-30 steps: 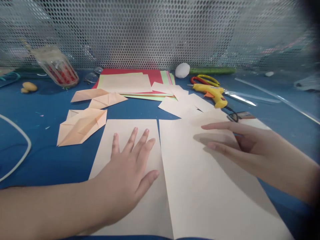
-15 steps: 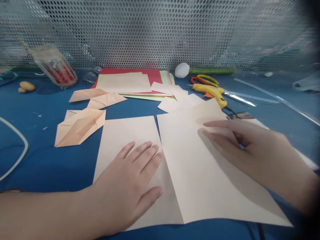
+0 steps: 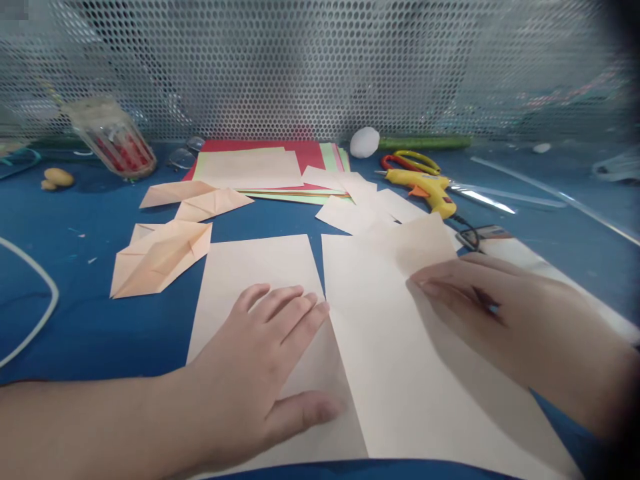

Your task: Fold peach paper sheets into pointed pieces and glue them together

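A large pale sheet of paper (image 3: 390,360) lies before me, with a lengthwise line down its middle and a narrow gap between its two halves at the far end. My left hand (image 3: 270,353) rests flat on the left half, fingers spread and thumb out to the side. Over the right half, my right hand (image 3: 480,307) has thumb and forefinger pinched together at the paper. Behind these fingers the far right corner bends up a little. Folded peach paper pieces (image 3: 163,257) lie to the left.
Behind are stacked coloured papers (image 3: 260,143), small white paper pieces (image 3: 350,213), a yellow glue gun (image 3: 425,187), scissors (image 3: 417,162), a white egg-shaped object (image 3: 365,142) and a tilted jar (image 3: 117,140). A perforated metal screen (image 3: 300,67) closes off the back. A white cable (image 3: 40,280) curves at left.
My right thumb and forefinger have closed together and moved slightly nearer me. The right half has shifted a little right, so the far gap is wider. My left hand stays on the paper.
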`<action>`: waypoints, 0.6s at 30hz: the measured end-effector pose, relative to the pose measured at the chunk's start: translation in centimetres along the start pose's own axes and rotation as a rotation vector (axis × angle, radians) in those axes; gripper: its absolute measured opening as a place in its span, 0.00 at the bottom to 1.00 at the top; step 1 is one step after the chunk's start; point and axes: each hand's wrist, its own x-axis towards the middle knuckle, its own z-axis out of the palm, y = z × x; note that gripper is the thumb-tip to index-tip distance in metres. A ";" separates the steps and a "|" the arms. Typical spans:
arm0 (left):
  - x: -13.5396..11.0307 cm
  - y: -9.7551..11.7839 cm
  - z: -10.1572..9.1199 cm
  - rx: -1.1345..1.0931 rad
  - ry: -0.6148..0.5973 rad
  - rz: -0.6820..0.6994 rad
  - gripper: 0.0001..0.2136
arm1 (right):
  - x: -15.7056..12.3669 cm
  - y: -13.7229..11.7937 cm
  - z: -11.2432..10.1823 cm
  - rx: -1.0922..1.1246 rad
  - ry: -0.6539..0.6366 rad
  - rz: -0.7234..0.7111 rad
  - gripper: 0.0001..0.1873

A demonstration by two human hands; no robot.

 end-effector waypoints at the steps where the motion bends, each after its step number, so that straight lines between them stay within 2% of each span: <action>1: 0.0 0.0 0.1 -0.006 0.002 -0.003 0.36 | 0.0 0.0 0.0 -0.004 -0.001 -0.006 0.18; 5: -0.3 -0.1 0.5 0.012 0.017 0.020 0.40 | -0.2 -0.1 0.0 -0.021 -0.006 0.011 0.17; 11: -0.4 -0.2 0.7 0.106 0.044 0.132 0.35 | -0.7 0.2 0.2 -0.039 -0.044 0.055 0.17; 15: -0.5 0.0 0.7 0.186 -0.002 0.133 0.34 | -1.1 0.7 0.2 -0.034 -0.072 0.070 0.16; 18: -0.5 0.1 1.1 0.199 0.035 0.152 0.35 | -1.2 1.0 0.3 -0.030 -0.085 0.101 0.16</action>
